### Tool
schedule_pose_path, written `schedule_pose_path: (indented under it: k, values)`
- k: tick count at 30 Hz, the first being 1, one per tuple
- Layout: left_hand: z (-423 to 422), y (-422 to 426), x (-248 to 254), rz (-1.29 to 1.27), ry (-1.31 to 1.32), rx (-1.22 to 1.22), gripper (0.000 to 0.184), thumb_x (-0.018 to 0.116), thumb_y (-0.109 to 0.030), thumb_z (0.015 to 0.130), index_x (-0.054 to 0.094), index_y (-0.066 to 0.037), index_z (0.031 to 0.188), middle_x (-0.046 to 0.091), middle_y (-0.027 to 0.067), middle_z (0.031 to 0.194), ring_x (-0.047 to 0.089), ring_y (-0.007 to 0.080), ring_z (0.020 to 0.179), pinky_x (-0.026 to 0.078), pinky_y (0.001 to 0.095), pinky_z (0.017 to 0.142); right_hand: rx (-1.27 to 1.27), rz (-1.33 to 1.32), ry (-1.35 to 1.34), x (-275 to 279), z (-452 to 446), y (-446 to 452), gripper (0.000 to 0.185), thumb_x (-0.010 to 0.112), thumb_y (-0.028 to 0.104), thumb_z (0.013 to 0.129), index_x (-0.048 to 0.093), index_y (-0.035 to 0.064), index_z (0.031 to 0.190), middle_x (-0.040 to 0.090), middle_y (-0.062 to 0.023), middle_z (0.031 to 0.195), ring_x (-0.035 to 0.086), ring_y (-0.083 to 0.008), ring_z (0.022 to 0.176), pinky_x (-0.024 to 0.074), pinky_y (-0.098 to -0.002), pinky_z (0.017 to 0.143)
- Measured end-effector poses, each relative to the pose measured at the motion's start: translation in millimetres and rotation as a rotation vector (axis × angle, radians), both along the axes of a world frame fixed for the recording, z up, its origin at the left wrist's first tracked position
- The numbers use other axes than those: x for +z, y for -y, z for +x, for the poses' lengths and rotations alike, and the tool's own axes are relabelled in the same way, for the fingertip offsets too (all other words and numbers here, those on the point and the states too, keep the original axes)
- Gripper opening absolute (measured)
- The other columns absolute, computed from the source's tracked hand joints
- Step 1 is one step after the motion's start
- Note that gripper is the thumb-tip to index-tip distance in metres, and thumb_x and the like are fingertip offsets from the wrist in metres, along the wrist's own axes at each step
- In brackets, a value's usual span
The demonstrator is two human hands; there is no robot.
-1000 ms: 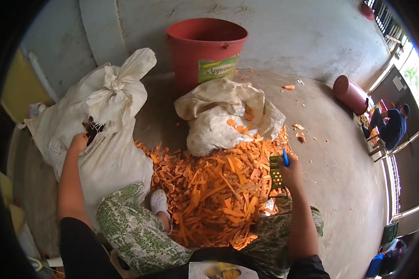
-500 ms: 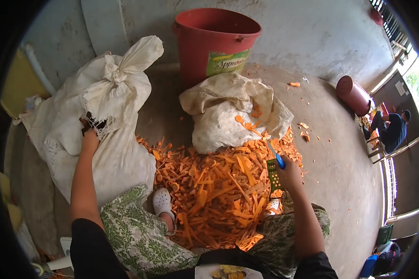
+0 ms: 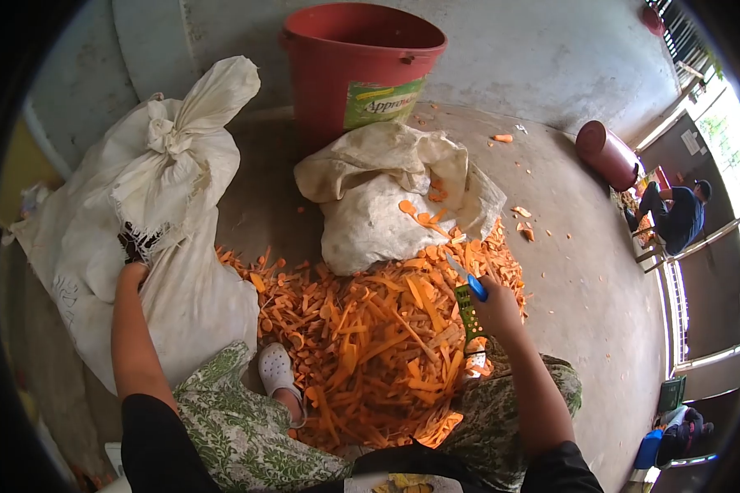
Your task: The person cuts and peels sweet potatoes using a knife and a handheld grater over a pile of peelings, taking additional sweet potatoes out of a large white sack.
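Note:
At the left, a tied white woven sack (image 3: pixel 177 287) has a frayed opening in its side. My left hand (image 3: pixel 134 273) reaches into that opening. Its fingers are hidden inside, so what they touch cannot be seen. My right hand (image 3: pixel 499 310) is closed around the blue handle of a knife (image 3: pixel 476 287), blade pointing up and left over a heap of orange carrot peelings and slices (image 3: pixel 378 337). Just beneath this hand is a green plastic piece with holes (image 3: pixel 469 315); whether the hand touches it I cannot tell.
A second, slumped sack (image 3: pixel 378 222) lies behind the heap, before a large red bucket (image 3: pixel 321 90). Farther right are a tipped dark red bin (image 3: pixel 607 156) and a seated person (image 3: pixel 681 218). My foot in a white clog (image 3: pixel 276 370) borders the peelings.
The view has shifted slightly, moving the scene left. My left hand has gone lower and farther into the sack's opening. My right hand keeps the knife over the heap.

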State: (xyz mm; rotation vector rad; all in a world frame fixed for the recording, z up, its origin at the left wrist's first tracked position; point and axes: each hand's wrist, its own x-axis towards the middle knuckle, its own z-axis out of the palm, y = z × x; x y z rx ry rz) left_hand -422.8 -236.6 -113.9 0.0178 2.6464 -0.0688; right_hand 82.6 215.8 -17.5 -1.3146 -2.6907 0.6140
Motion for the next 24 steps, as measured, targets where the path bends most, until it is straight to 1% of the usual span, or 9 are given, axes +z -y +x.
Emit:
schedule_pose_path:
  k: [5, 8, 12, 14, 16, 18, 20, 21, 24]
  values:
    - [-17, 20, -13, 0.06, 0.074, 0.145, 0.038, 0.05, -0.021, 0.075, 0.059, 0.0, 0.106, 0.055, 0.0198, 0.113, 0.054, 0.0319, 0.104, 0.041, 0.0388, 0.088, -0.002, -0.014, 0.0, 3, 5, -3, 0.015, 0.059, 0.015, 0.077, 0.054, 0.0038, 0.085, 0.056, -0.0192, 0.066, 0.056, -0.0367, 0.065, 0.0425, -0.043, 0.058]
    - [-77, 62, -94, -0.035, 0.021, 0.165, 0.039, 0.047, -0.022, 0.077, 0.058, 0.0, 0.108, 0.056, 0.0197, 0.111, 0.053, 0.0321, 0.104, 0.04, 0.0393, 0.088, -0.027, -0.028, 0.009, 3, 10, -4, 0.015, 0.059, 0.015, 0.076, 0.054, 0.0036, 0.084, 0.057, -0.019, 0.066, 0.056, -0.0368, 0.066, 0.0428, -0.0433, 0.059]
    - [-51, 53, -65, 0.021, -0.104, 0.001, 0.044, 0.044, -0.025, 0.081, 0.052, 0.001, 0.115, 0.053, 0.0188, 0.117, 0.05, 0.0317, 0.108, 0.038, 0.037, 0.09, 0.002, -0.014, -0.006, 4, 21, -9, 0.016, 0.059, 0.016, 0.075, 0.054, 0.0036, 0.084, 0.057, -0.019, 0.066, 0.056, -0.0368, 0.066, 0.0429, -0.0442, 0.06]
    - [-39, 43, -48, 0.551, -0.138, -0.121, 0.048, 0.044, -0.028, 0.084, 0.045, 0.002, 0.121, 0.048, 0.0166, 0.124, 0.048, 0.0307, 0.111, 0.036, 0.0353, 0.092, -0.003, -0.01, -0.024, 4, 27, -12, 0.016, 0.059, 0.016, 0.075, 0.055, 0.0036, 0.084, 0.057, -0.0189, 0.066, 0.056, -0.0367, 0.066, 0.0429, -0.0444, 0.06]
    - [-31, 25, -7, 0.664, -0.236, -0.265, 0.049, 0.05, -0.025, 0.084, 0.04, 0.001, 0.125, 0.049, 0.015, 0.122, 0.048, 0.0269, 0.109, 0.037, 0.0335, 0.09, -0.002, 0.005, -0.029, 4, 33, -15, 0.016, 0.059, 0.016, 0.075, 0.055, 0.0041, 0.085, 0.057, -0.0191, 0.067, 0.056, -0.0367, 0.067, 0.0428, -0.0446, 0.06]
    - [-20, 20, 32, 0.985, -0.253, -0.009, 0.049, 0.056, -0.018, 0.083, 0.039, 0.0, 0.125, 0.051, 0.0124, 0.117, 0.05, 0.0217, 0.106, 0.039, 0.0298, 0.088, -0.01, 0.017, -0.032, 10, 39, -14, 0.016, 0.059, 0.016, 0.075, 0.056, 0.004, 0.085, 0.057, -0.0193, 0.067, 0.056, -0.0369, 0.067, 0.0428, -0.0444, 0.06]
    - [36, -11, 96, 1.265, -0.376, -0.002, 0.048, 0.058, -0.014, 0.083, 0.039, -0.001, 0.124, 0.051, 0.0105, 0.113, 0.05, 0.0183, 0.104, 0.04, 0.0287, 0.086, -0.002, 0.025, -0.039, 14, 41, -11, 0.016, 0.059, 0.016, 0.075, 0.056, 0.0038, 0.085, 0.057, -0.0195, 0.067, 0.056, -0.037, 0.067, 0.0428, -0.0442, 0.06]
    - [68, -28, 132, 1.422, -0.289, 0.036, 0.046, 0.059, -0.018, 0.084, 0.041, 0.001, 0.122, 0.049, 0.0095, 0.116, 0.05, 0.0195, 0.104, 0.04, 0.0314, 0.087, -0.018, 0.028, -0.048, 15, 42, -10, 0.016, 0.058, 0.016, 0.076, 0.056, 0.0036, 0.085, 0.057, -0.0198, 0.068, 0.056, -0.0371, 0.067, 0.0428, -0.0439, 0.06]
    - [137, -68, 180, 2.101, 0.396, -0.033, 0.042, 0.052, -0.027, 0.088, 0.043, -0.001, 0.12, 0.05, 0.0105, 0.117, 0.048, 0.0239, 0.109, 0.04, 0.0405, 0.092, 0.018, 0.031, -0.09, 23, 37, -5, 0.016, 0.058, 0.017, 0.077, 0.056, 0.0032, 0.085, 0.056, -0.0205, 0.067, 0.056, -0.0373, 0.067, 0.0421, -0.0434, 0.059]
